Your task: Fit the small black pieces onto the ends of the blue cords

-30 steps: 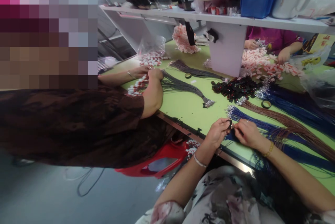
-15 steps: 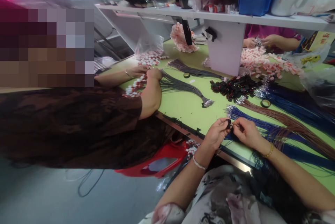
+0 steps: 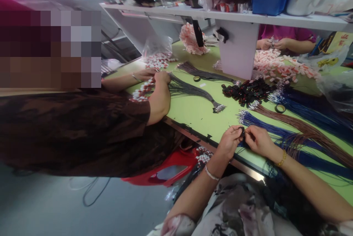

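Observation:
A small black connector point(image 3: 242, 131) is pinched between the fingertips of my left hand point(image 3: 230, 141) above the table's front edge. Close against its right side, my right hand point(image 3: 258, 140) has its thumb and forefinger pressed together; what they hold is too small to make out. Blue wires point(image 3: 264, 127) with silvery ends lie just behind my hands, and brown wires point(image 3: 292, 122) run beyond them to the right. A heap of black connectors point(image 3: 248, 92) lies farther back on the green table point(image 3: 187, 113).
A co-worker's arm point(image 3: 160, 98) reaches over the table at left, beside grey wires point(image 3: 193, 90). Another person's hands point(image 3: 273, 43) work under the shelf point(image 3: 171, 11). A black tape roll point(image 3: 280, 108) lies near the brown wires. A red stool point(image 3: 165, 166) stands below.
Both my hands stay close together, with slight shifts of the fingers. The black connector has turned a little in my left fingertips.

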A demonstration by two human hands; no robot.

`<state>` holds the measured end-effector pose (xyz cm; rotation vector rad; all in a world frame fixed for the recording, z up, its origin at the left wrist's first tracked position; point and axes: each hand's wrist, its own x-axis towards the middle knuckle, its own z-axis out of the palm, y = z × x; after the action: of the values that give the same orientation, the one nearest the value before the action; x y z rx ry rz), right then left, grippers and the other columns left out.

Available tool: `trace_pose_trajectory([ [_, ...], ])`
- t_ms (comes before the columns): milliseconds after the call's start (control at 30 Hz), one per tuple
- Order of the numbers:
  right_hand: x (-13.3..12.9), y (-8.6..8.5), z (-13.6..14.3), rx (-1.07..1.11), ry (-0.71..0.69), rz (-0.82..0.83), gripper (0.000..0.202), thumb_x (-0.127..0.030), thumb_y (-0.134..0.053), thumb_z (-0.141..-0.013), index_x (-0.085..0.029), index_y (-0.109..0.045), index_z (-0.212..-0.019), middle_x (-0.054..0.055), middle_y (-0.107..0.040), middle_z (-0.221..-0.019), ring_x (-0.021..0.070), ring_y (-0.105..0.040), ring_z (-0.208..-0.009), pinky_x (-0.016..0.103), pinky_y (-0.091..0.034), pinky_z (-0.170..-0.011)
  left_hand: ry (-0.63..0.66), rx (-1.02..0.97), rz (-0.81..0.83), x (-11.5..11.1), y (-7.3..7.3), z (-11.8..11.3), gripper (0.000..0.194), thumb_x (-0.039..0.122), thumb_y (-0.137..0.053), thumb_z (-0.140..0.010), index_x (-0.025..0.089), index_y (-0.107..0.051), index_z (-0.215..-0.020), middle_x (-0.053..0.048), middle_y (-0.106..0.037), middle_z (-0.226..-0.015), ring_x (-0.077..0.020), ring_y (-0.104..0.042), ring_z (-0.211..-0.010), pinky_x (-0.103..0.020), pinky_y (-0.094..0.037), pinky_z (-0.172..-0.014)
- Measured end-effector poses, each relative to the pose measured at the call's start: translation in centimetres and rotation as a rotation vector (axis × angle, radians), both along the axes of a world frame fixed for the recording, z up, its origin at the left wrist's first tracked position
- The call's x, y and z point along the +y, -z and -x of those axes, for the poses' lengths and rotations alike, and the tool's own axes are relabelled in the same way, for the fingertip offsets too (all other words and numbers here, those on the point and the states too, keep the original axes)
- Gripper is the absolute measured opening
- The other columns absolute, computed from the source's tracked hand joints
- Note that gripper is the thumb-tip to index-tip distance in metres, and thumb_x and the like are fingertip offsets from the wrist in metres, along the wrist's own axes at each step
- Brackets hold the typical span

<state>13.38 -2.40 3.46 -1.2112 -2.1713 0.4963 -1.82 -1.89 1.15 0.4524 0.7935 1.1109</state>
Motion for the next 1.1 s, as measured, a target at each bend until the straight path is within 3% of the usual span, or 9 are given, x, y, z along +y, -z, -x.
trace_pose_trajectory([
  [267,-0.3,0.4,0.4,0.03,0.002,0.025,0.013,-0.017,-0.046,-0.081,-0.019,-0.048,-0.068,0.0,-0.052,-0.061,0.0116,-0.045,-0.054,0.023,-0.032,-0.054,-0.017,0.085,-0.009,-0.5,0.3,-0.2,0.036,0.025,-0.082,-0.055,0.012,-0.062,-0.083,0.001,-0.058,-0.066,-0.0068,-0.052,-0.058,-0.019,-0.039,-0.055],
  [400,1.0,-0.2,-0.9,0.043,-0.021,0.132,0.015,-0.02,-0.044,-0.085,-0.018,-0.053,-0.073,0.0,-0.057,-0.065,0.0114,-0.048,-0.058,0.022,-0.035,-0.056,-0.002,0.094,-0.002,-0.4,0.0,-0.1,0.036,0.025,-0.082,-0.055,0.012,-0.062,-0.082,-0.001,-0.06,-0.069,-0.0076,-0.053,-0.059,-0.02,-0.04,-0.057],
  [467,2.4,-0.5,-2.2,-0.013,0.056,0.156,0.015,-0.023,-0.044,-0.087,-0.018,-0.056,-0.081,0.001,-0.06,-0.073,0.0124,-0.052,-0.064,0.022,-0.036,-0.06,0.001,0.081,-0.018,-0.2,-0.4,0.1,0.036,0.025,-0.081,-0.057,0.012,-0.062,-0.085,-0.003,-0.062,-0.074,-0.0086,-0.055,-0.063,-0.02,-0.041,-0.059],
  [567,4.5,-0.2,-4.3,-0.275,0.299,0.133,0.011,-0.025,-0.056,-0.08,-0.018,-0.06,-0.087,0.006,-0.063,-0.086,0.0156,-0.054,-0.072,0.024,-0.034,-0.061,0.03,0.061,-0.033,0.2,-0.8,0.1,0.036,0.024,-0.08,-0.06,0.012,-0.062,-0.088,-0.005,-0.064,-0.08,-0.0099,-0.057,-0.068,-0.02,-0.042,-0.061],
  [633,5.5,0.4,-5.3,-0.371,0.342,0.166,0.008,-0.025,-0.057,-0.079,-0.019,-0.06,-0.083,0.006,-0.063,-0.087,0.0161,-0.054,-0.073,0.024,-0.032,-0.061,0.049,0.046,-0.028,0.4,-0.8,-0.1,0.034,0.023,-0.08,-0.061,0.012,-0.062,-0.087,-0.006,-0.064,-0.081,-0.0102,-0.057,-0.069,-0.02,-0.042,-0.062],
  [833,5.8,1.3,-6.5,-0.21,0.285,0.168,0.013,-0.027,-0.049,-0.082,-0.019,-0.056,-0.073,0.001,-0.062,-0.073,0.014,-0.051,-0.065,0.023,-0.031,-0.059,0.055,-0.028,-0.01,0.9,0.0,-1.6,0.029,0.021,-0.077,-0.063,0.012,-0.063,-0.087,-0.006,-0.063,-0.082,-0.0097,-0.056,-0.069,-0.02,-0.042,-0.062],
  [967,5.7,0.3,-5.8,-0.245,0.347,0.122,0.012,-0.027,-0.05,-0.081,-0.019,-0.055,-0.075,0.002,-0.06,-0.068,0.0136,-0.048,-0.06,0.024,-0.028,-0.056,0.037,-0.05,0.004,1.2,0.7,-1.9,0.027,0.02,-0.076,-0.064,0.012,-0.062,-0.086,-0.005,-0.062,-0.082,-0.0102,-0.056,-0.071,-0.021,-0.043,-0.063],
  [1100,6.3,-0.9,-3.4,-0.085,0.201,0.144,0.013,-0.025,-0.048,-0.081,-0.018,-0.053,-0.072,0.0,-0.058,-0.064,0.0118,-0.047,-0.056,0.022,-0.03,-0.054,0.034,-0.075,-0.006,1.1,1.2,-1.9,0.027,0.019,-0.075,-0.065,0.013,-0.062,-0.087,-0.006,-0.063,-0.084,-0.0114,-0.057,-0.074,-0.022,-0.043,-0.064],
])
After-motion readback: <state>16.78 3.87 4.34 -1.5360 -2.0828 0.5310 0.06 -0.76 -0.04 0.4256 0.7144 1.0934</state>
